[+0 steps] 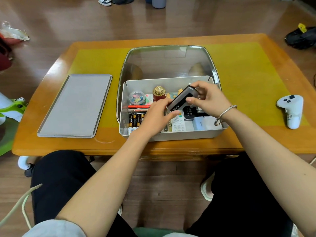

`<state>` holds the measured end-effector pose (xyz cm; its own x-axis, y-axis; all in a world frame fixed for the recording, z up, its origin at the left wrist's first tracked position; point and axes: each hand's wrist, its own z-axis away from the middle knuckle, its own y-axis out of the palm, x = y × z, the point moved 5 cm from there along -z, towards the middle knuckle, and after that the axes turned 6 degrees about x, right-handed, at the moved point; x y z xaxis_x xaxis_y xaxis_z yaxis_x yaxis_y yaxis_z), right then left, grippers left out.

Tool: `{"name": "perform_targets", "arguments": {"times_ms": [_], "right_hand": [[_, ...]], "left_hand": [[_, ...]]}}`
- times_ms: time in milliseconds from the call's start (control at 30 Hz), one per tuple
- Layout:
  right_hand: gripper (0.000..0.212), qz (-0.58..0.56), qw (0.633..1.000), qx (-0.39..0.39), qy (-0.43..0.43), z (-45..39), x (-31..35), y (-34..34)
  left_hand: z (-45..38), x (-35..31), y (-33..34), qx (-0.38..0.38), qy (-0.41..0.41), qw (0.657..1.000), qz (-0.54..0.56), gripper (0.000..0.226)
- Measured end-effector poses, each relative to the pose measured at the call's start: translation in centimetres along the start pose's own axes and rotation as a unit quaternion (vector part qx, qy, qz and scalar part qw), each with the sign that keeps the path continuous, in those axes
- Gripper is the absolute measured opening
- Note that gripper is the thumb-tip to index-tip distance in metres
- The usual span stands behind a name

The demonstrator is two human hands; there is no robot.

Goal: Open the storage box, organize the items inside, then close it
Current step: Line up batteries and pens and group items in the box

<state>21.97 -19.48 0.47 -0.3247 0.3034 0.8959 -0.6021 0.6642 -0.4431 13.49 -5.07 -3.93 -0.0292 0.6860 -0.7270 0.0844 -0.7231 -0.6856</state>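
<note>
The white storage box [191,135] stands open on the table, its clear lid [168,64] tilted up behind it. Above the box both hands hold a flat grey and black device [182,99] at a slant. My right hand [207,98] pinches its upper end with thumb and fingers. My left hand [158,115] grips its lower end. Inside the box lie batteries [135,119], a red pen [138,106], a round tub of coloured clips [136,98], a red bottle with a gold cap [159,93], a white remote [178,124] and a black box [189,113].
A grey tray [75,106] lies flat on the table left of the box. A white game controller [291,108] sits at the table's right end. The yellow mat [248,79] covers the wooden table [51,146]. My knees are under the near edge.
</note>
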Motion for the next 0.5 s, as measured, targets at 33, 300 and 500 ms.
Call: {"name": "perform_targets", "arguments": {"times_ms": [33, 300, 500], "right_hand": [[0.027, -0.006, 1.0, 0.007, -0.004, 0.0, 0.1, 0.2], [0.024, 0.476, 0.872, -0.004, 0.109, 0.0, -3.8, -3.4], [0.022, 0.603, 0.788, 0.018, 0.126, -0.3, -4.5, -2.2]], "left_hand": [[-0.1, -0.4, 0.1, -0.001, 0.0, 1.0, 0.007, 0.029], [1.5, 3.5, -3.5, -0.096, -0.132, 0.987, -0.005, 0.024], [2.9, 5.1, -3.6, -0.11, -0.189, 0.974, 0.057, 0.02]]}}
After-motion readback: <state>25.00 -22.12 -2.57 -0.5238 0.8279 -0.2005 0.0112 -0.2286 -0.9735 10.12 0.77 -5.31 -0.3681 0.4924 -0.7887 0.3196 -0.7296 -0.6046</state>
